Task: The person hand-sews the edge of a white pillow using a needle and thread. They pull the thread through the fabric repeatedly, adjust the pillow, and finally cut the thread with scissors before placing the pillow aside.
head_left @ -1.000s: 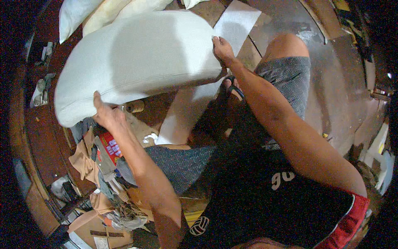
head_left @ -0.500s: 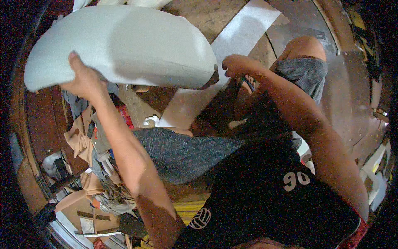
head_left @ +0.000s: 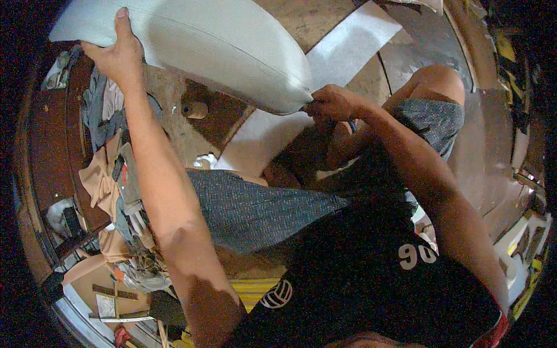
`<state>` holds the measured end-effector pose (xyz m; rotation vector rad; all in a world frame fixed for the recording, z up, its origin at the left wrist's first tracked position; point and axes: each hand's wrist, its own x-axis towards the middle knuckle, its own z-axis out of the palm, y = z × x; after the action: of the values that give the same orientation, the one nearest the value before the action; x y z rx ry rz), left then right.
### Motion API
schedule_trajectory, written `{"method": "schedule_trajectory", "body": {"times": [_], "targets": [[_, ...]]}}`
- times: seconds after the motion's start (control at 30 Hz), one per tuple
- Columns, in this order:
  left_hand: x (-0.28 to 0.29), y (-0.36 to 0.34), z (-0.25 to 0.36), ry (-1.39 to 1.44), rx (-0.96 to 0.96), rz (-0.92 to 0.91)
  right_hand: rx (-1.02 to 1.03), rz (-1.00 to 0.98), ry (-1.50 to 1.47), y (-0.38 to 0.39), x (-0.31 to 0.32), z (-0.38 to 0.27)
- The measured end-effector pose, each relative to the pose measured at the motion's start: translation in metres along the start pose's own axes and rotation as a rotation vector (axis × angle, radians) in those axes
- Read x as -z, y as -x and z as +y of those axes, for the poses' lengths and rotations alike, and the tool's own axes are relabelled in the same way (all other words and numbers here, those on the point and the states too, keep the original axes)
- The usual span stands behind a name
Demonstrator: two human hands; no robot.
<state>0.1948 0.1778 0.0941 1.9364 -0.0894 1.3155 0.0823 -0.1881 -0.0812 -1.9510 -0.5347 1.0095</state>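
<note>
A large pale grey-white padded cushion [head_left: 214, 46] with a smooth cover and a stitched seam is held up across the upper left, running out of the top of the view. My left hand [head_left: 123, 58] grips its lower edge near the left end, thumb lying on the cover and fingers hidden underneath. At the cushion's pointed right end, my right hand [head_left: 336, 104] is closed, its fingers pinching the dark edge of the tip.
Beneath the cushion, a long whitish strip [head_left: 354, 43] lies across the brown floor. A small brown spool-like thing [head_left: 195, 109] stands near it. Fabric scraps [head_left: 104, 180] are heaped at the left, beside my bent legs. Yellow striped material [head_left: 258, 293] lies below my thigh.
The cushion has moved up and tilted, so its seam and right tip show more. My left hand rose with it. My right hand has come to the tip and closed on it.
</note>
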Motion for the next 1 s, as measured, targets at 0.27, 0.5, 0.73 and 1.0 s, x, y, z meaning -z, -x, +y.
{"method": "schedule_trajectory", "body": {"times": [0.27, 0.5, 0.73, 1.0], "targets": [[-0.004, -0.001, 0.011, 0.047, -0.004, 0.009, 0.107, 0.273, 0.118, 0.013, 0.0, -0.01], [-0.007, -0.001, 0.015, 0.095, 0.0, 0.016, 0.553, 0.905, 0.077, -0.002, -0.031, -0.009], [-0.006, 0.003, 0.021, 0.149, 0.07, -0.029, -0.019, 0.042, 0.653, 0.013, 0.014, 0.041], [-0.003, 0.005, 0.025, 0.114, 0.049, 0.005, 0.635, 0.865, -0.096, -0.016, -0.008, -0.081]]}}
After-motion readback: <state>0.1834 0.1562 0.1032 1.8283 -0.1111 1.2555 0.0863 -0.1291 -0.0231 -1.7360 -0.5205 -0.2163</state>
